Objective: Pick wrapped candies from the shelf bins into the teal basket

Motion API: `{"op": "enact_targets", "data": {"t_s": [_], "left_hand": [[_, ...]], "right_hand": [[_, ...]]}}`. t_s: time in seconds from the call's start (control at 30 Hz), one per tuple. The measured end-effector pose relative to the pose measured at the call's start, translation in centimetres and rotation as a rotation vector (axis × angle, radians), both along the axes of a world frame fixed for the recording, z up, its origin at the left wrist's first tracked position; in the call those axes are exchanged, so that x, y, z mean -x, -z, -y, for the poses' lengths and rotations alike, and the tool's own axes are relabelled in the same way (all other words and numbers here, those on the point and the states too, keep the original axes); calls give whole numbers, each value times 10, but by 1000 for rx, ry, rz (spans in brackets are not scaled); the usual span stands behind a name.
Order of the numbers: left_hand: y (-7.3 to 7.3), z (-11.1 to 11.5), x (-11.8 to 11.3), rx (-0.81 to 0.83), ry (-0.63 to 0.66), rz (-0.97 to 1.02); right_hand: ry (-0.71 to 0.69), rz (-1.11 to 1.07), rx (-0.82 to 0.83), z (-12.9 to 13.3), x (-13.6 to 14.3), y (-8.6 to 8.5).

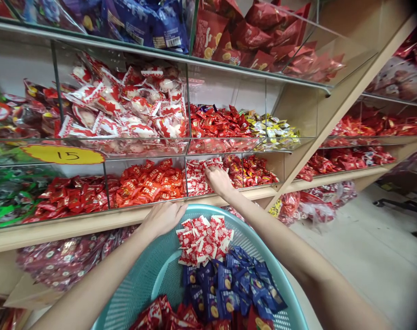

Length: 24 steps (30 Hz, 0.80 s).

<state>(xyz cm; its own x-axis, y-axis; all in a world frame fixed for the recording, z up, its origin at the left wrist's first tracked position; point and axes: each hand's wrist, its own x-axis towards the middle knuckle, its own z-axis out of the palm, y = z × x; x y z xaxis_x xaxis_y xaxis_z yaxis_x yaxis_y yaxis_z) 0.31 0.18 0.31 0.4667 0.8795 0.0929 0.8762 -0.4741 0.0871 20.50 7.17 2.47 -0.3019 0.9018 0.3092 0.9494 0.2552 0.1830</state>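
Note:
A teal perforated plastic basket [191, 209] stands against the shelf front. It holds red-and-white wrapped candies [205, 240], blue packets [225, 293] and red packets [160, 314]. At the far rim is my left hand [165, 216], closed over the basket's edge beside the shelf lip, with part of its fingers hidden. My right hand [220, 181] reaches into a lower shelf compartment, its fingers curled into a pile of matching red-and-white candies [195, 178]. How many it grips cannot be seen.
Glass dividers split the wooden shelving [299, 160] into compartments. Orange-red candies [151, 183] lie left of my right hand, dark red ones [251, 169] to its right. A yellow tag [63, 155] reads 15. Plastic bags of goods [311, 206] sit on the floor [353, 247] at right.

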Motion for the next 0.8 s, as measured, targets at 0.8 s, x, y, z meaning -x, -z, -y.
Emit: {"op": "enact_targets", "data": {"t_s": [0.8], "left_hand": [[2, 0, 2, -7, -3, 20]], "right_hand": [[-402, -522, 291, 143, -2, 20]]}}
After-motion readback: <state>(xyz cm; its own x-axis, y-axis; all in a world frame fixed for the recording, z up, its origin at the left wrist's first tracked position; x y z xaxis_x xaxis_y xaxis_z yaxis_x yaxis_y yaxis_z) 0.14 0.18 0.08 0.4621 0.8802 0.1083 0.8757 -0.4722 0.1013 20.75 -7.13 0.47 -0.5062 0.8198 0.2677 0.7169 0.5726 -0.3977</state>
